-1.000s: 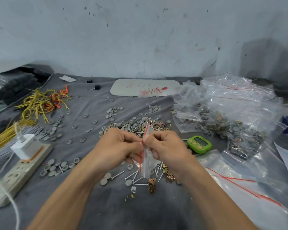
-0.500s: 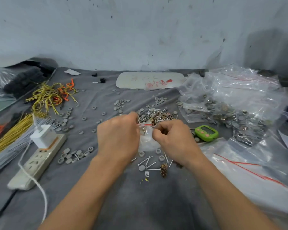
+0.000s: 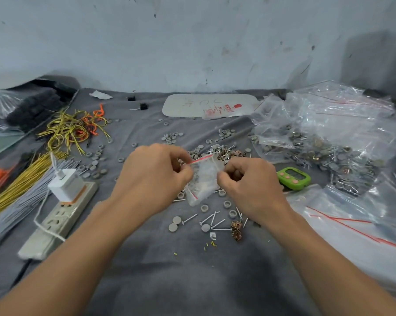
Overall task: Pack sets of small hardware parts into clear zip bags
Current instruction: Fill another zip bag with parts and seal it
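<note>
A small clear zip bag [image 3: 203, 179] with a red seal strip hangs between my two hands above the grey cloth. My left hand [image 3: 154, 176] pinches its top left corner, and my right hand [image 3: 249, 183] pinches its right edge. Small parts show faintly inside the bag. Below it lie loose screws [image 3: 211, 221], grey round caps [image 3: 174, 224] and brass clips [image 3: 236, 230]. A bigger heap of mixed screws and caps [image 3: 219, 152] sits just behind the hands.
A power strip with a white charger [image 3: 64, 201] lies at the left, beside yellow and grey wire bundles [image 3: 21, 179]. A green timer [image 3: 293, 177] sits right of my right hand. Large clear bags of parts [image 3: 329, 142] fill the right side.
The bag was held upright and edge-on between my fingertips; now it is spread wider between my hands, with the red seal strip turned to slant across the top.
</note>
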